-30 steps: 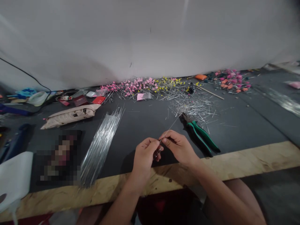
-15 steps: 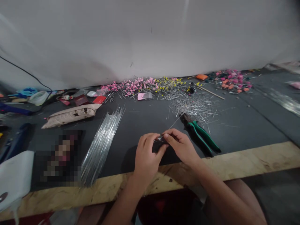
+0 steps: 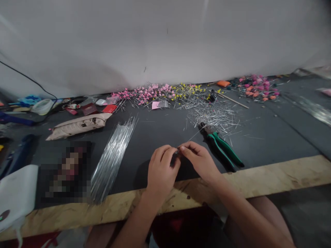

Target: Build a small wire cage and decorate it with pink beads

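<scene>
"Pinching what, exactly, is that right hand (image 3: 203, 162)?"

"A thin wire (image 3: 196, 135). Thumb and forefinger press together on its near end, and the rest slants out between one and two o'clock, over the dark tabletop (image 3: 155, 132) toward the pliers (image 3: 221, 143)."

"And the left hand (image 3: 160, 168)?"

"Just beside, at nine o'clock of the right. Its fingers curl loosely, with a gap above the thumb. Something small glints there, but I can't tell what it is or whether it's gripped."

"Why bring the hands so close?"

"Probably to steady such fine work. A fingertip pinch suits so slender a thing, and leaves its length free."

"The pliers lie at two o'clock, handles nearest the person."

"Handy for the right hand, I'd guess. The long wire bundle (image 3: 115, 158) is at nine, its strands roughly side by side, likely for easy picking. The loose wire pile (image 3: 217, 117) is at one, crisscrossed."

"How does the pinched wire look?"

"Silvery, bare and nearly straight, without any coloured head showing. The fingers hide its near tip."
</scene>
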Motion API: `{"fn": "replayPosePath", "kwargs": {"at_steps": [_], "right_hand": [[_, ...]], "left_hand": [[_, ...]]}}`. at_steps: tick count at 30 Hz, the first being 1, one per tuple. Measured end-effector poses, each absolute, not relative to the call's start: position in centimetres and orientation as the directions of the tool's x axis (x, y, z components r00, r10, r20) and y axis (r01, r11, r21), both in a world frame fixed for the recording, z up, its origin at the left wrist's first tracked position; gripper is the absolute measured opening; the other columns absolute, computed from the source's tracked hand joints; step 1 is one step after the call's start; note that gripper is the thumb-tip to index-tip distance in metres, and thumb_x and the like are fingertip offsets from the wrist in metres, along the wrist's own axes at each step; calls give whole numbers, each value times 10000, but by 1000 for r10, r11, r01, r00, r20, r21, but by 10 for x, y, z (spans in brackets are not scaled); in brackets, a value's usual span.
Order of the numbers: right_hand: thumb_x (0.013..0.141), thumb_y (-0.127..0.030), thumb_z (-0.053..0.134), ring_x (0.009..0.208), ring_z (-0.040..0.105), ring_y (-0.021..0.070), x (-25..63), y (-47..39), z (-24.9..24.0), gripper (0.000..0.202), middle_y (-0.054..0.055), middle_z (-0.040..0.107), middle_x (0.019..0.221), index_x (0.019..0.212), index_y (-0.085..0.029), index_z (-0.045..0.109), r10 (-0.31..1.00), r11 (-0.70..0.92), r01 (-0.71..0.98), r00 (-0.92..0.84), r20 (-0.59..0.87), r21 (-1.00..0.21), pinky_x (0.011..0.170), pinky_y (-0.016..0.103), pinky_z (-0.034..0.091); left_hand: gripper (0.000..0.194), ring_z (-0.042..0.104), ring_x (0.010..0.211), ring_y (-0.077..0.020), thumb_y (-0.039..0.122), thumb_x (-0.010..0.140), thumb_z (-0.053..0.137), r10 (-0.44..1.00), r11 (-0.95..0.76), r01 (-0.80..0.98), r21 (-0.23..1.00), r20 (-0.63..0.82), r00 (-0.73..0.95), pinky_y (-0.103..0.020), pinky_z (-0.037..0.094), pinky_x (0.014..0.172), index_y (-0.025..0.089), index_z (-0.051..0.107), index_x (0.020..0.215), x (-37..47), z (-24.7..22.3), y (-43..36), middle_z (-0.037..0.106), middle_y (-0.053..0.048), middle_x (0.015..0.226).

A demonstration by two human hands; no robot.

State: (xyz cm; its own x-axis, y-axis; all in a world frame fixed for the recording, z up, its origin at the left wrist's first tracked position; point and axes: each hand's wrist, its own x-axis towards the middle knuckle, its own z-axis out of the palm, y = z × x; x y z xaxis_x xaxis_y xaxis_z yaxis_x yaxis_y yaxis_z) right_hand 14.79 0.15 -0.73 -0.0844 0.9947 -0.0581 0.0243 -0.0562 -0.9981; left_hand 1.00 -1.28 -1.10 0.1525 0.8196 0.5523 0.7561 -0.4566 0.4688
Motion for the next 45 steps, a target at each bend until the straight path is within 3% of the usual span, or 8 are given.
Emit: {"fn": "replayPosePath", "kwargs": {"at_steps": [5, 19, 29, 38, 45], "right_hand": [[768, -320, 582, 778, 578, 142, 146, 0, -6, 150, 6, 651, 797, 810, -194, 651, 994, -88, -18, -71, -87, -996, 739, 269, 443], [749, -340, 608, 776, 584, 151, 142, -3, -5, 170, 16, 663, 787, 812, -195, 670, 991, -124, -78, -57, -120, -989, 750, 281, 445], [752, -305, 601, 752, 564, 128, 142, 0, -10, 134, 0, 645, 778, 802, -195, 661, 983, -166, -86, -88, -159, -982, 743, 261, 425], [790, -329, 554, 749, 560, 128, 146, 1, -11, 171, -7, 631, 791, 873, -210, 643, 977, -131, -16, -173, -126, -991, 731, 262, 423], [789, -348, 537, 706, 545, 123, 146, 2, -9, 177, -12, 618, 749, 811, -203, 637, 976, -151, -4, -161, -148, -989, 693, 253, 415]], "left_hand": [[258, 575, 949, -194, 110, 776, 550, 795, -485, 736, 472, 588, 147, -364, 490, 845, 179, 559, 1024, 9, -11, -13, 612, -80, 999], [188, 603, 874, -174, 126, 821, 533, 784, -500, 728, 469, 602, 150, -334, 505, 796, 180, 599, 988, 5, -14, -13, 651, -63, 946], [171, 583, 941, -169, 135, 847, 498, 828, -458, 741, 491, 539, 155, -325, 480, 848, 171, 609, 972, 3, -19, -11, 634, -70, 1010], [119, 589, 834, -170, 193, 859, 497, 887, -394, 752, 529, 434, 159, -334, 480, 764, 178, 607, 903, 4, -15, -11, 655, -47, 878], [105, 586, 797, -152, 183, 857, 507, 846, -445, 752, 486, 504, 176, -300, 467, 747, 176, 591, 920, 3, -16, -13, 653, -34, 847]]}}
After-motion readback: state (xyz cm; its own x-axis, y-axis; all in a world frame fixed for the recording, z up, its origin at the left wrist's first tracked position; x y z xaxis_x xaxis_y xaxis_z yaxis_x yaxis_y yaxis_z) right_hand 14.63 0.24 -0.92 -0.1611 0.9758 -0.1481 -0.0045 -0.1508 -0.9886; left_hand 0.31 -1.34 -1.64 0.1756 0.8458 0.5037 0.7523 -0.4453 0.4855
